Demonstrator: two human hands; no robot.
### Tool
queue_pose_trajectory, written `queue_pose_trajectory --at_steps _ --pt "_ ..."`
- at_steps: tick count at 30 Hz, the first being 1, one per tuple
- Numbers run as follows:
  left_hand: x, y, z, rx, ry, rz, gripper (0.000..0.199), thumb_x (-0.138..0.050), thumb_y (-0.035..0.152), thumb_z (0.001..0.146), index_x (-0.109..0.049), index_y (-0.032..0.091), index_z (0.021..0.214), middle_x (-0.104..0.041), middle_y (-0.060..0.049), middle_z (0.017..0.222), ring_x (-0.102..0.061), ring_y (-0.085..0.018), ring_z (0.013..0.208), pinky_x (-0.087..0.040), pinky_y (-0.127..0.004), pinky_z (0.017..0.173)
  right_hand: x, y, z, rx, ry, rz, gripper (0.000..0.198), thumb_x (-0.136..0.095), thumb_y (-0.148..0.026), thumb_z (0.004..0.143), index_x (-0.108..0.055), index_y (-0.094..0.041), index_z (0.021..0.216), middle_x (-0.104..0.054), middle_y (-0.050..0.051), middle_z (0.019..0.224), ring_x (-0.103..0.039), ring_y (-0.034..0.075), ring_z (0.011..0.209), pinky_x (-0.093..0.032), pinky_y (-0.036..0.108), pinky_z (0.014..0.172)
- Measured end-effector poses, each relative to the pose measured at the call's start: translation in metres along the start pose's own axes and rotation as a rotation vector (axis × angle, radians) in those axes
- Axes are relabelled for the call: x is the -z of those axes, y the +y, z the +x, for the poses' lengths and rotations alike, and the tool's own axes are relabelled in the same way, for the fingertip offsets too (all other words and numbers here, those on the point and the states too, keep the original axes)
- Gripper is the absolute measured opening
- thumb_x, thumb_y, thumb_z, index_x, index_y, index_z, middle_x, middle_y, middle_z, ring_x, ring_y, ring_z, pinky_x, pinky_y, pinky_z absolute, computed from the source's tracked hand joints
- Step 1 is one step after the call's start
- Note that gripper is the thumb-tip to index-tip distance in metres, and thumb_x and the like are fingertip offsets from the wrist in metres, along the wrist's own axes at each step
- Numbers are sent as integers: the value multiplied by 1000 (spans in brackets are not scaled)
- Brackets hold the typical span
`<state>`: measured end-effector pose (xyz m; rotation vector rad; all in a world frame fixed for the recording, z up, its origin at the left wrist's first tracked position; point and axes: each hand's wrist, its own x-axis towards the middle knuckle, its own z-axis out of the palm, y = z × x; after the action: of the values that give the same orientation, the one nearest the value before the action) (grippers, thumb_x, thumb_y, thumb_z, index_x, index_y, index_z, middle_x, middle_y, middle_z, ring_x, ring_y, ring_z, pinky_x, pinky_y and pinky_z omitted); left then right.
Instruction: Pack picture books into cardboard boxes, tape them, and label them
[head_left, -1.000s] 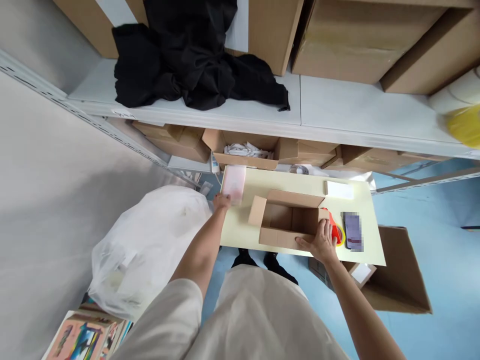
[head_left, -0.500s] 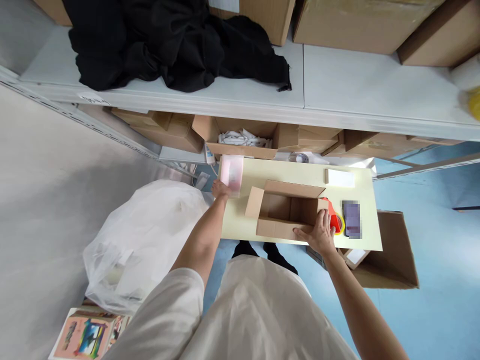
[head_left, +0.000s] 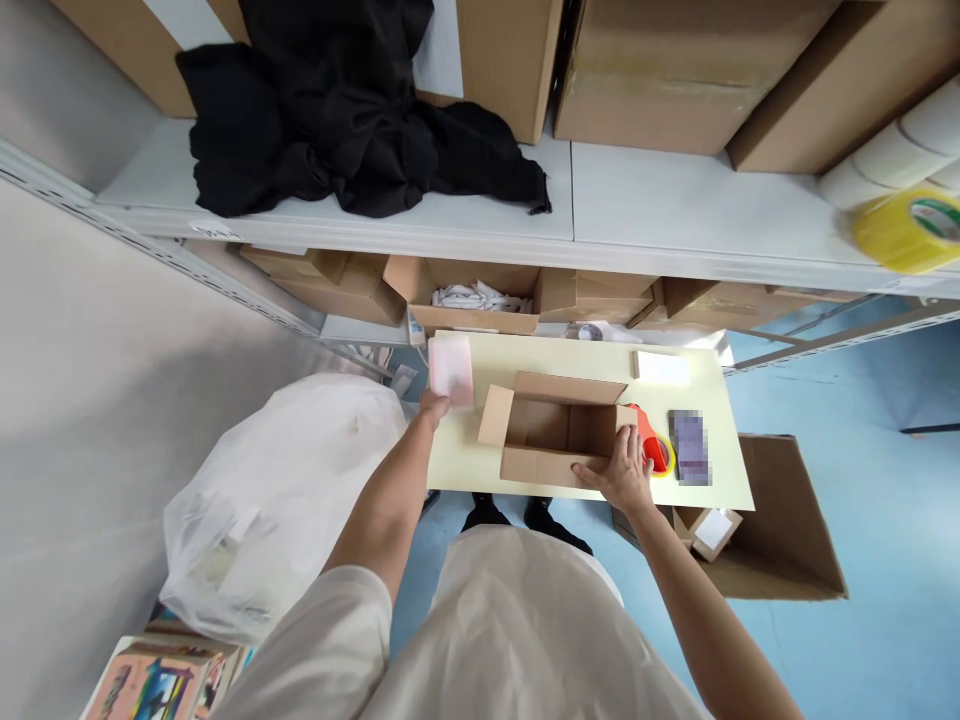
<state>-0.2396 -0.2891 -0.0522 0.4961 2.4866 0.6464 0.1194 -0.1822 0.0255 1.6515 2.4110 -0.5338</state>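
Note:
A small cardboard box (head_left: 551, 465) lies on the pale yellow tabletop (head_left: 465, 455), its top flaps raised and its inside bare. My right hand (head_left: 626, 470) grips the box's right end, with the thumb along the near wall and the fingers over the end flap. At the table's left edge, my left hand (head_left: 435, 405) is closed at the near corner of a flat pink packet (head_left: 451, 370). The fingertips there are partly hidden. Just right of the box, an orange tape dispenser with a yellow roll (head_left: 654, 445) sits close to my right fingers.
A phone (head_left: 690, 447) and a white box (head_left: 661, 367) lie on the table's right side. Behind stands a shelf (head_left: 465, 238) with cartons and black cloth (head_left: 360, 130). A large plastic bag (head_left: 285, 490) is at left; an open carton (head_left: 787, 530) stands on the floor at right.
The view has tilted up and shifted slightly, showing more of the upper shelf and a yellow tape roll. My left hand has slid slightly toward the packet's near corner; my right hand stays on the box.

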Motion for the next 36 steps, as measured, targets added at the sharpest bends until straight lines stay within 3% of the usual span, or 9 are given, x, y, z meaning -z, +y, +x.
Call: queue_pose_trajectory --at_steps 5,11,16,19,22,26,31,36 --pt "27 9 -19 43 -12 -73 26 -51 11 70 -59 15 94 -67 -7 82 -63 -20 79 -50 -30 68 -2 0 1 0 30 -7 113 -50 -70 67 0 -6 145 -7 22 152 -7 34 140 -14 57 106" --pt "89 25 -62 -108 14 -132 36 -49 8 66 -59 17 99 -66 -5 96 -61 -20 96 -48 -28 83 -2 0 1 21 57 48 108 -47 -70 70 -2 -7 146 -9 21 152 -8 34 140 -20 54 105" --pt "145 45 -108 -327 -174 -222 38 -52 18 71 -57 16 108 -66 -4 101 -61 -21 94 -49 -30 83 -1 0 1 32 54 97 111 -48 -71 69 -3 -5 145 -9 22 152 -7 33 140 -23 50 105" --pt "157 76 -125 -449 -278 -195 42 -55 22 73 -54 17 115 -64 -5 107 -59 -22 101 -47 -31 86 1 1 1 45 41 112 113 -51 -71 67 -3 -5 146 -8 21 152 -7 33 140 -24 49 105" --pt "141 116 -133 -545 -312 -91 38 -54 21 75 -53 18 114 -63 -5 106 -59 -20 98 -47 -29 83 3 2 0 69 28 123 113 -52 -70 67 -3 -6 146 -6 19 153 -6 32 141 -25 48 106" --pt "88 153 -136 -677 -384 61 34 -49 12 75 -54 16 108 -62 -5 101 -58 -19 94 -46 -28 82 2 5 0 81 24 157 115 -56 -67 65 -3 -6 146 -8 17 153 -6 31 141 -25 46 106" --pt "26 153 -136 -698 -395 253 37 -45 5 73 -55 18 107 -64 -5 98 -59 -19 94 -45 -29 83 -2 7 2 63 50 241 115 -57 -66 65 -3 -6 146 -10 18 153 -5 30 141 -26 44 107" --pt "3 143 -125 -689 -357 323 46 -41 0 72 -53 21 112 -61 -5 112 -56 -18 105 -42 -26 88 -5 7 1 53 40 292 113 -58 -65 65 -3 -8 146 -11 16 153 -5 30 141 -23 43 109"
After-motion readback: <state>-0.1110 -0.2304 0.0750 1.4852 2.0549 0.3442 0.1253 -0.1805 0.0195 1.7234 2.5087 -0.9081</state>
